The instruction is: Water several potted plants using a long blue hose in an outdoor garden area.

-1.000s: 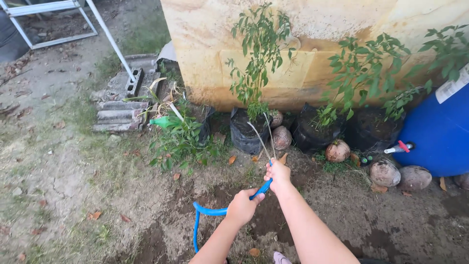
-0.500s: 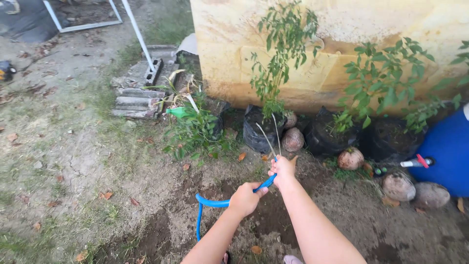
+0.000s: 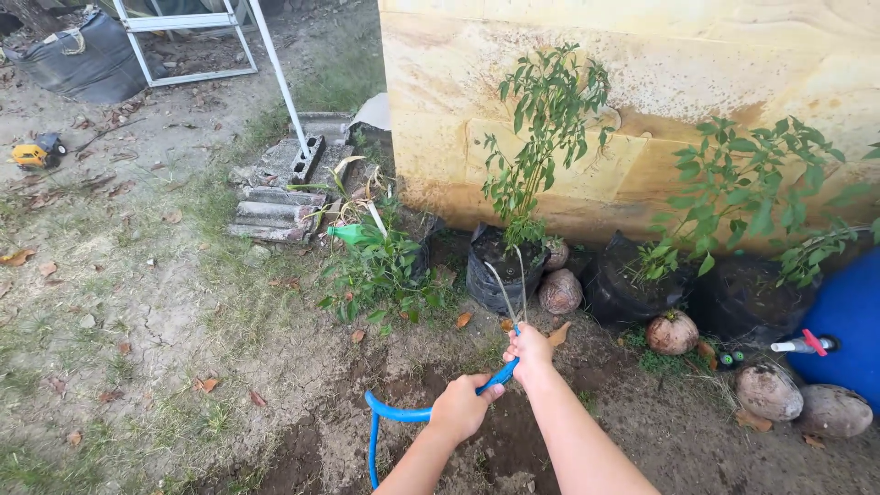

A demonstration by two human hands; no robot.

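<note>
Near the yellow wall (image 3: 642, 82), just beyond my hands, sits the black grow bag (image 3: 500, 270) with its leafy plant (image 3: 541, 119). My right hand (image 3: 529, 350) pinches the blue hose (image 3: 403, 414) at its tip; my left hand (image 3: 461, 409) is closed around it behind. Best to keep both streams landing on soil, not leaves.

- Home backyard, garden edge by a yellow wall (image 3: 642, 73).
- Plants in black grow bags (image 3: 500, 270), coconut husks (image 3: 561, 291) on bare wet soil.
- Blue barrel (image 3: 848, 316), stacked blocks (image 3: 275, 197), toy truck (image 3: 37, 151), patchy grass.
</note>
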